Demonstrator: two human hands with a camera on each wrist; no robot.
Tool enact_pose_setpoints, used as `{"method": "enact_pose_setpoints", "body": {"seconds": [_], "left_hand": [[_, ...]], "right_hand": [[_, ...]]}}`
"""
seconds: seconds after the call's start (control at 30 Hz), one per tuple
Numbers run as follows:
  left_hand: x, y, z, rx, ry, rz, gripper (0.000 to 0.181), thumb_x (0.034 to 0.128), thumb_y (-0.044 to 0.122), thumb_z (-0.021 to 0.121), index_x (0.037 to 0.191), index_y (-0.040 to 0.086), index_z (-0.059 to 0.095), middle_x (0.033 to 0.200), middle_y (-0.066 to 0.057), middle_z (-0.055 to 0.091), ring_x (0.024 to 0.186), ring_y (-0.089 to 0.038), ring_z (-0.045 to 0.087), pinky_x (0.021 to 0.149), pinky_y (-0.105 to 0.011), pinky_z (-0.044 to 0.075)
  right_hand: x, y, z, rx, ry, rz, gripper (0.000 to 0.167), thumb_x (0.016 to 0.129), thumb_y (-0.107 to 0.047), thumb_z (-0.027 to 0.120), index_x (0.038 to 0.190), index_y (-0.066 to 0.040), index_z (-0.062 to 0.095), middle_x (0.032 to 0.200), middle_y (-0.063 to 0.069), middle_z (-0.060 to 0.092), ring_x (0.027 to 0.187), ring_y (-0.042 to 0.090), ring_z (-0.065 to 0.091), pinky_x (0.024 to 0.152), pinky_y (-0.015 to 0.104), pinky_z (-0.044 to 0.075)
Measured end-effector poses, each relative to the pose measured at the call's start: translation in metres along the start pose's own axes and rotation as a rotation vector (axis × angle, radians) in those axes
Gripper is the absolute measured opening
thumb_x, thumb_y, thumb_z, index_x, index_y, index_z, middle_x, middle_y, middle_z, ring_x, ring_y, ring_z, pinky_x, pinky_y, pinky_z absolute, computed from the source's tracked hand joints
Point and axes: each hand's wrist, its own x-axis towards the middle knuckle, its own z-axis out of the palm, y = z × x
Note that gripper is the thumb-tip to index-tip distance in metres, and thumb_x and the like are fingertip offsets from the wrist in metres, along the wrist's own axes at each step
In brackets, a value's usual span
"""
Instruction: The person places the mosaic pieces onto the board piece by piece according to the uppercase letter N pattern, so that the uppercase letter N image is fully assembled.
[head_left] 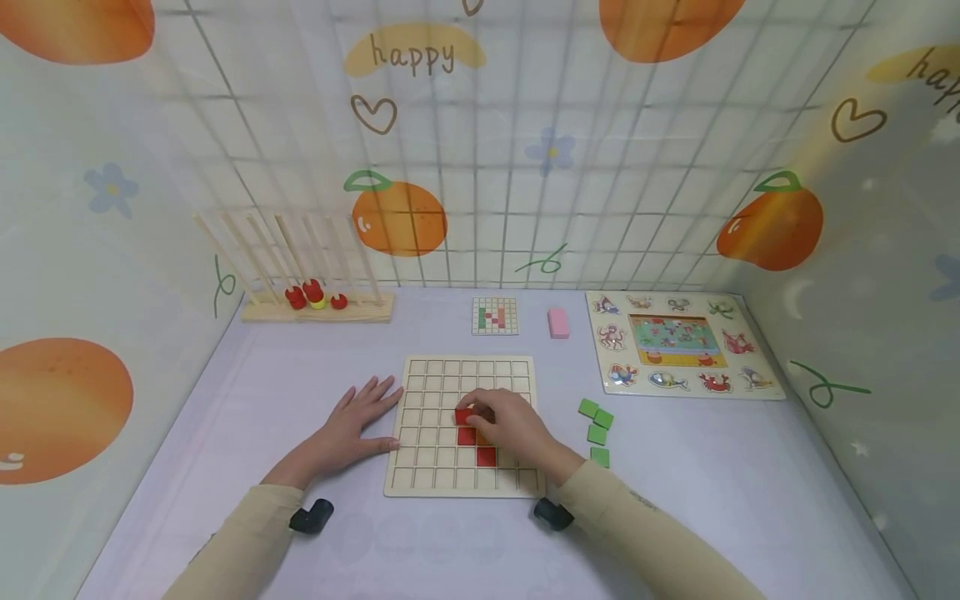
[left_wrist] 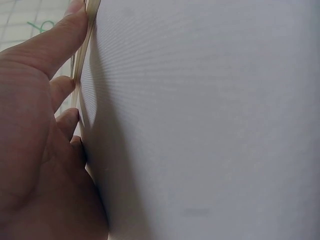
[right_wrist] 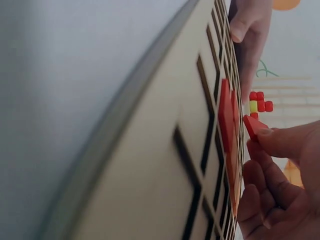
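Observation:
A wooden grid board (head_left: 423,479) lies on the table, with red tiles (head_left: 487,457) in some cells and an orange tile partly covered by the right hand. My right hand (head_left: 513,429) pinches a red tile (right_wrist: 253,127) between thumb and fingers, tilted just above the board in the right wrist view. My left hand (head_left: 352,429) lies flat with spread fingers, its fingertips and thumb touching the board's left edge; the left wrist view shows the same hand (left_wrist: 35,125) against that edge.
Several green tiles (head_left: 597,434) lie right of the board. Behind it are a small patterned card (head_left: 495,317) and a pink block (head_left: 558,323). A wooden peg rack (head_left: 322,312) with beads stands back left; a sea-animal puzzle (head_left: 678,343) lies back right.

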Motion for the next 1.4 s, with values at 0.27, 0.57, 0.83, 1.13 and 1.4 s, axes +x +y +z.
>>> {"method": "enact_pose_setpoints", "body": {"seconds": [0.27,0.57,0.83,1.13,1.4], "left_hand": [[0.000,0.000,0.000,-0.002,-0.002,-0.001,0.090,0.0881,0.051,0.075,0.159,0.013,0.036,0.168,-0.011,0.021,0.156,-0.038,0.007,0.124,-0.060,0.001],[-0.001,0.001,0.000,-0.008,-0.001,0.001,0.089,0.0886,0.051,0.075,0.159,0.012,0.036,0.168,-0.012,0.021,0.156,-0.038,0.007,0.123,-0.061,0.000],[-0.001,0.001,0.000,-0.005,-0.003,-0.003,0.089,0.0888,0.050,0.075,0.159,0.013,0.036,0.169,-0.012,0.021,0.156,-0.037,0.007,0.123,-0.061,0.000],[0.000,0.001,0.000,-0.005,-0.003,-0.004,0.088,0.0888,0.049,0.075,0.159,0.013,0.036,0.169,-0.011,0.021,0.156,-0.038,0.007,0.123,-0.060,0.000],[0.000,0.000,0.000,0.000,-0.003,-0.003,0.089,0.0882,0.050,0.076,0.159,0.013,0.036,0.169,-0.011,0.020,0.156,-0.037,0.007,0.123,-0.061,0.000]], "right_hand": [[0.008,-0.006,0.008,-0.060,-0.014,-0.014,0.021,0.098,-0.019,0.069,0.117,-0.028,0.073,0.098,-0.012,0.068,0.090,0.008,0.058,0.085,0.028,0.054],[0.015,-0.011,0.015,-0.102,-0.009,-0.048,0.018,0.097,-0.019,0.071,0.113,-0.025,0.074,0.091,-0.014,0.064,0.084,0.007,0.054,0.075,0.022,0.051],[0.018,-0.019,0.016,-0.113,-0.001,-0.053,0.014,0.094,-0.015,0.074,0.107,-0.021,0.074,0.092,-0.011,0.065,0.084,0.009,0.053,0.073,0.021,0.050],[0.019,-0.018,0.018,-0.220,0.019,-0.049,0.015,0.091,-0.017,0.076,0.105,-0.021,0.074,0.102,-0.008,0.065,0.092,0.010,0.052,0.078,0.022,0.051],[0.020,-0.019,0.016,-0.278,0.005,-0.036,0.017,0.092,-0.020,0.076,0.109,-0.020,0.079,0.108,-0.007,0.066,0.094,0.012,0.053,0.077,0.022,0.051]]}}
